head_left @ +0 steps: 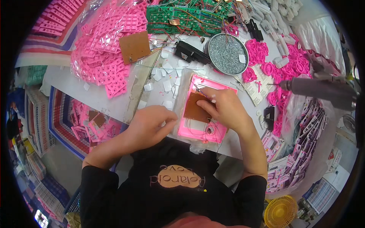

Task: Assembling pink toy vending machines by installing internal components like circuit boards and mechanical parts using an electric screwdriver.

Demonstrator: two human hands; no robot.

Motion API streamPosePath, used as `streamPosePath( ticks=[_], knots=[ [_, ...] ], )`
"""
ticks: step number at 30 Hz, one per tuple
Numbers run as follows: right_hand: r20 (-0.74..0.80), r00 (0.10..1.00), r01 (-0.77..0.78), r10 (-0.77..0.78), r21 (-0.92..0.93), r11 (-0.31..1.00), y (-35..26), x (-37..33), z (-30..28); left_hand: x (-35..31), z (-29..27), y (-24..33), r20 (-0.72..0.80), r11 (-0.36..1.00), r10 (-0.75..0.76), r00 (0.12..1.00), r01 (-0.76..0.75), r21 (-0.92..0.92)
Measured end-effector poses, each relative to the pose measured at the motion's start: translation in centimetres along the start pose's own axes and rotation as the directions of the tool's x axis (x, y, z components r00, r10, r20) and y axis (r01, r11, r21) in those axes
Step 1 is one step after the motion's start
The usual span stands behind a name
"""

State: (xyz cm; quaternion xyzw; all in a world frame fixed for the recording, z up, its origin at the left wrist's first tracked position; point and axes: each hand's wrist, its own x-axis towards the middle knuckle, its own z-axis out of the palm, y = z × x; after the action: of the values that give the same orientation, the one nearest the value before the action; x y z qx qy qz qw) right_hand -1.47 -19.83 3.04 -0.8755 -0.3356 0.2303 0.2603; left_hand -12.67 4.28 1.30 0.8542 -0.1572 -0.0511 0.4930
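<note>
Head view, from the left: a blue-edged, checked container [64,123] holds thin pink plastic frames in a loose tangle, beside the smooth white tabletop [68,81]. On that surface, crinkled clear film covers a heap of pink moulded sheets [108,49] with square cells, and a flat, matt brown square board [136,48] leans against the heap. The left hand [152,121] is curled just beside the pink case, thumb and forefinger close together; whether its grip has hold of anything small, I cannot tell. Beyond lie thin white squares [165,85], stacked green circuit boards [186,19] trailing fine wires, and a long black plastic part [192,52]. The shallow, glossy pink case [190,133] lies on the tabletop in front of the person, a brown panel [194,108] inside it. The right hand [228,108] has its thumb flat on that panel and its fingers bent at the upper end; how closed this grip is, I cannot tell. Farther right come a round metal dish [228,74] of silvery small pieces, looped pink rings [257,51], and a grey cylindrical screwdriver [311,89].
</note>
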Motion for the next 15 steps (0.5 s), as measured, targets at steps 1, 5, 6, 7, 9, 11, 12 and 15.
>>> streamPosePath(
  ticks=[1, 5, 6, 7, 9, 11, 12, 15],
  knots=[
    [-0.014, 1.000, -0.007, 0.007, -0.002, 1.000, -0.2, -0.1, 0.0, 0.1, 0.3, -0.1, -0.022, 0.999, 0.033, 0.999, -0.033, 0.021],
    [-0.036, 0.999, -0.020, 0.020, -0.008, 1.000, -0.3, -0.4, 0.0, 0.7, 0.9, -0.5, -0.066, 0.985, 0.147, 0.987, -0.140, 0.102],
    [-0.047, 0.999, -0.010, 0.010, -0.006, 1.000, -0.2, -0.4, 0.0, 0.8, 1.0, -0.5, -0.066, 0.979, 0.170, 0.983, -0.161, 0.121],
    [-0.060, 0.998, -0.001, 0.001, -0.002, 1.000, -0.2, -0.4, 0.1, 0.8, 1.0, -0.5, -0.069, 0.979, 0.169, 0.983, -0.159, 0.124],
    [-0.067, 0.997, 0.033, -0.034, -0.013, 0.999, -0.1, -0.3, 0.4, 0.9, 0.9, -0.5, -0.074, 0.979, 0.165, 0.983, -0.155, 0.130],
    [-0.074, 0.996, 0.046, -0.049, -0.042, 0.998, -0.2, -0.2, 0.5, 0.8, 0.9, -0.8, -0.064, 0.978, 0.167, 0.984, -0.158, 0.135],
    [-0.079, 0.996, 0.044, -0.049, -0.064, 0.997, -0.4, -0.2, 0.6, 0.8, 1.0, -1.0, -0.058, 0.978, 0.169, 0.984, -0.160, 0.137],
    [-0.087, 0.996, -0.009, 0.000, -0.107, 0.994, -0.5, -0.3, 1.0, 0.9, 1.4, -1.1, 0.043, 0.955, 0.172, 0.984, -0.177, 0.236]
  ],
)
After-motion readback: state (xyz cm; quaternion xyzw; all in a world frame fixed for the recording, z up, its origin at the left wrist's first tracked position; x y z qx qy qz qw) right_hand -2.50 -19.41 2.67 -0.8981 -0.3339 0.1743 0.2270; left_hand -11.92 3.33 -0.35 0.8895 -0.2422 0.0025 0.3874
